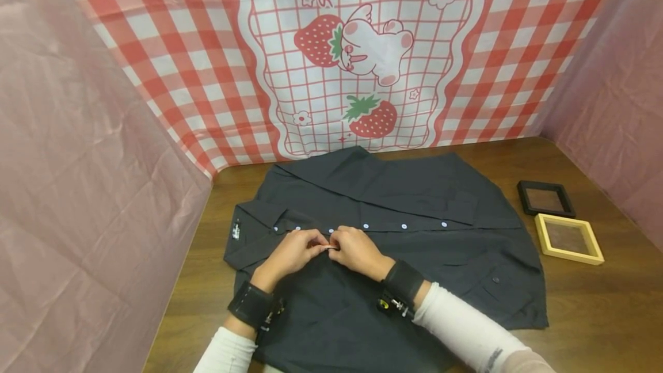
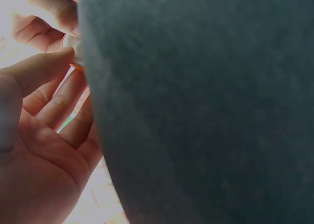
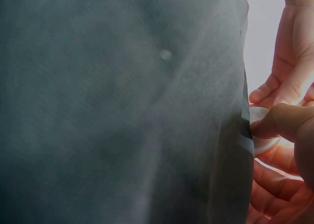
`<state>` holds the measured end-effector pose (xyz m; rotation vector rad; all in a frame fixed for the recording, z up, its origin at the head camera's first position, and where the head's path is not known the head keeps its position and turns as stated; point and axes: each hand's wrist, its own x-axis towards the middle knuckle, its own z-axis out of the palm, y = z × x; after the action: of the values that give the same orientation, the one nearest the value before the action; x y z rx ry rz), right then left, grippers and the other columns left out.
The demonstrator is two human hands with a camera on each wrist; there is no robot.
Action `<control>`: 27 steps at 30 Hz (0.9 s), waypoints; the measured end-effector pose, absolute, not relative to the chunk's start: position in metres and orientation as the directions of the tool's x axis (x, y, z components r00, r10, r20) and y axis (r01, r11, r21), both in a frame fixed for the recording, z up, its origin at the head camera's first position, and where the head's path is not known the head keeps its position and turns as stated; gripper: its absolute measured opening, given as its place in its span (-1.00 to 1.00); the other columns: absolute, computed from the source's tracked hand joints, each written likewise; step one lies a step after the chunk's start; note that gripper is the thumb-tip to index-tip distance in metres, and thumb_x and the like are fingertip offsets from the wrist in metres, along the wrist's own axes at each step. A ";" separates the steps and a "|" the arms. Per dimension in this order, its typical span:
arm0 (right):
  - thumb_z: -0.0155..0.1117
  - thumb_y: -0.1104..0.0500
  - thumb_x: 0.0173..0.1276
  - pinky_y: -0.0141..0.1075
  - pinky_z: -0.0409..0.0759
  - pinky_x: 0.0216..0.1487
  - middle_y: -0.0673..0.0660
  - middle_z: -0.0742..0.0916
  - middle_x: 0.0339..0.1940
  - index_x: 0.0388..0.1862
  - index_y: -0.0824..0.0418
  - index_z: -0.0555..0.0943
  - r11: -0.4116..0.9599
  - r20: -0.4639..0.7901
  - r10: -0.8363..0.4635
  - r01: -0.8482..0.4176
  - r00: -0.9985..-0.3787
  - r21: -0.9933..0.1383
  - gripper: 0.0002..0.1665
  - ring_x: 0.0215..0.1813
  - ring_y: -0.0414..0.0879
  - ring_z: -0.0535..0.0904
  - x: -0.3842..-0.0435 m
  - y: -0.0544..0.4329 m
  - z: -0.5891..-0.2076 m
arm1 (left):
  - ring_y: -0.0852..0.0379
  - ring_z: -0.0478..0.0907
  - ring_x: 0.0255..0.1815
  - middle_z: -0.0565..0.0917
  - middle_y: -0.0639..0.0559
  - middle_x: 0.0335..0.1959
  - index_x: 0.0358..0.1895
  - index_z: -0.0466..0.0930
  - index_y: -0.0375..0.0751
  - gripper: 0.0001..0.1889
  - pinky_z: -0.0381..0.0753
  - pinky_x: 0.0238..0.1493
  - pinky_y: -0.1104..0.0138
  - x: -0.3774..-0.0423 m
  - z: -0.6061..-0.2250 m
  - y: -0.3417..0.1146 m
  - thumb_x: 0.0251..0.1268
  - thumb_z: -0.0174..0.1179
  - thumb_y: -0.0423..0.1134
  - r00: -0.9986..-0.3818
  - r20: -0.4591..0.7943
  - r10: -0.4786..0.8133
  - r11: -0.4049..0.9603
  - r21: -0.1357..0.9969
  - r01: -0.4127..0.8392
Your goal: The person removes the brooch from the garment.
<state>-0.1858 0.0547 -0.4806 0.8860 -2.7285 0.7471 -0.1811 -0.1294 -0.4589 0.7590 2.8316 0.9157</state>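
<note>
A dark button-up shirt (image 1: 331, 304) lies spread on the wooden table, collar to the left, with its row of white buttons running across. Over its front, my left hand (image 1: 292, 253) and right hand (image 1: 359, 252) meet just below the button row. Between their thumbs and fingertips they pinch a small round badge (image 3: 263, 144), whitish, with an orange rim in the left wrist view. From the head it shows only as a thin edge. Dark cloth, close and blurred, fills much of both wrist views and hides part of the badge.
At the right of the table (image 1: 621, 298) lie a black square frame (image 1: 526, 200) and a yellow frame (image 1: 567, 255), touching or nearly so. A strawberry-print checked cloth (image 1: 207, 62) hangs behind. Pink cloth walls (image 1: 98, 189) stand on both sides.
</note>
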 end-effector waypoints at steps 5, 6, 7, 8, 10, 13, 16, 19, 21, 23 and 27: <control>0.39 0.22 0.08 -0.44 0.34 -0.50 -0.06 0.50 -0.59 -0.56 0.11 0.60 0.698 0.315 -0.497 -0.588 -0.809 -0.410 -0.88 -0.54 -0.26 0.36 -0.186 0.055 -0.481 | 0.23 0.67 -0.31 0.76 0.13 -0.32 -0.25 0.70 -0.04 -0.95 0.57 -0.18 0.35 -0.182 -0.459 -0.130 0.30 0.26 -0.22 -0.880 0.081 0.469 0.704 0.567 0.427; 0.39 0.22 0.08 -0.44 0.34 -0.50 -0.06 0.50 -0.59 -0.55 0.11 0.60 0.697 0.316 -0.495 -0.587 -0.809 -0.411 -0.89 -0.54 -0.26 0.37 -0.186 0.055 -0.481 | 0.23 0.67 -0.31 0.76 0.13 -0.32 -0.25 0.70 -0.04 -0.95 0.58 -0.17 0.35 -0.182 -0.459 -0.130 0.30 0.26 -0.21 -0.880 0.083 0.467 0.706 0.565 0.427; 0.39 0.21 0.08 -0.44 0.35 -0.49 -0.06 0.50 -0.58 -0.54 0.11 0.61 0.699 0.315 -0.493 -0.585 -0.811 -0.412 -0.89 -0.54 -0.26 0.37 -0.186 0.055 -0.481 | 0.23 0.67 -0.30 0.76 0.13 -0.32 -0.25 0.70 -0.04 -0.94 0.58 -0.17 0.35 -0.182 -0.459 -0.130 0.30 0.26 -0.21 -0.882 0.082 0.465 0.709 0.562 0.426; 0.39 0.21 0.08 -0.44 0.35 -0.49 -0.06 0.50 -0.58 -0.53 0.12 0.61 0.700 0.314 -0.492 -0.583 -0.812 -0.413 -0.90 -0.54 -0.26 0.37 -0.186 0.055 -0.481 | 0.23 0.67 -0.30 0.76 0.13 -0.32 -0.25 0.70 -0.04 -0.94 0.58 -0.17 0.35 -0.182 -0.459 -0.130 0.29 0.26 -0.21 -0.882 0.084 0.464 0.710 0.561 0.426; 0.39 0.21 0.08 -0.43 0.35 -0.49 -0.05 0.51 -0.58 -0.52 0.12 0.62 0.700 0.310 -0.489 -0.579 -0.815 -0.418 -0.91 -0.53 -0.26 0.37 -0.186 0.055 -0.482 | 0.23 0.67 -0.29 0.76 0.13 -0.32 -0.25 0.70 -0.04 -0.94 0.59 -0.18 0.35 -0.182 -0.459 -0.130 0.29 0.27 -0.21 -0.883 0.088 0.462 0.711 0.558 0.427; 0.39 0.20 0.10 -0.43 0.36 -0.48 -0.05 0.52 -0.57 -0.50 0.12 0.64 0.701 0.302 -0.487 -0.573 -0.820 -0.424 -0.92 -0.53 -0.26 0.38 -0.187 0.055 -0.482 | 0.23 0.67 -0.29 0.76 0.14 -0.32 -0.25 0.70 -0.04 -0.94 0.58 -0.18 0.34 -0.183 -0.460 -0.129 0.29 0.27 -0.21 -0.885 0.087 0.458 0.715 0.556 0.424; 0.39 0.20 0.12 -0.43 0.37 -0.47 -0.05 0.54 -0.58 -0.50 0.13 0.66 0.701 0.293 -0.487 -0.568 -0.823 -0.431 -0.94 -0.52 -0.25 0.39 -0.187 0.055 -0.482 | 0.23 0.66 -0.28 0.75 0.14 -0.31 -0.25 0.70 -0.03 -0.94 0.58 -0.16 0.33 -0.182 -0.460 -0.129 0.29 0.27 -0.20 -0.888 0.082 0.452 0.716 0.560 0.416; 0.39 0.19 0.13 -0.43 0.38 -0.47 -0.04 0.54 -0.58 -0.50 0.13 0.67 0.701 0.285 -0.487 -0.565 -0.825 -0.436 -0.94 -0.52 -0.25 0.39 -0.187 0.056 -0.481 | 0.23 0.65 -0.28 0.75 0.14 -0.31 -0.25 0.70 -0.03 -0.95 0.57 -0.15 0.32 -0.182 -0.460 -0.129 0.29 0.27 -0.21 -0.892 0.079 0.444 0.717 0.566 0.407; 0.38 0.20 0.13 -0.42 0.38 -0.47 -0.04 0.55 -0.58 -0.51 0.14 0.67 0.699 0.282 -0.489 -0.564 -0.825 -0.440 -0.93 -0.52 -0.25 0.39 -0.187 0.056 -0.480 | 0.23 0.65 -0.28 0.75 0.14 -0.31 -0.25 0.70 -0.03 -0.95 0.56 -0.15 0.31 -0.182 -0.460 -0.129 0.29 0.27 -0.21 -0.892 0.083 0.445 0.717 0.565 0.410; 0.38 0.20 0.13 -0.42 0.38 -0.46 -0.04 0.55 -0.59 -0.51 0.14 0.67 0.697 0.281 -0.491 -0.566 -0.824 -0.441 -0.93 -0.52 -0.25 0.39 -0.187 0.056 -0.480 | 0.24 0.65 -0.29 0.75 0.14 -0.31 -0.25 0.70 -0.03 -0.95 0.55 -0.15 0.32 -0.182 -0.460 -0.129 0.29 0.27 -0.22 -0.892 0.086 0.444 0.717 0.562 0.412; 0.38 0.20 0.14 -0.42 0.38 -0.46 -0.04 0.54 -0.59 -0.52 0.14 0.67 0.697 0.278 -0.493 -0.565 -0.824 -0.441 -0.92 -0.52 -0.25 0.39 -0.187 0.056 -0.479 | 0.25 0.64 -0.30 0.75 0.15 -0.32 -0.26 0.70 -0.03 -0.95 0.56 -0.16 0.33 -0.182 -0.459 -0.128 0.28 0.27 -0.20 -0.893 0.089 0.441 0.718 0.562 0.411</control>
<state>-0.1868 0.0555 -0.4791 0.8675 -2.7652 0.7882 -0.1824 -0.1283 -0.4595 0.7103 2.8642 0.9182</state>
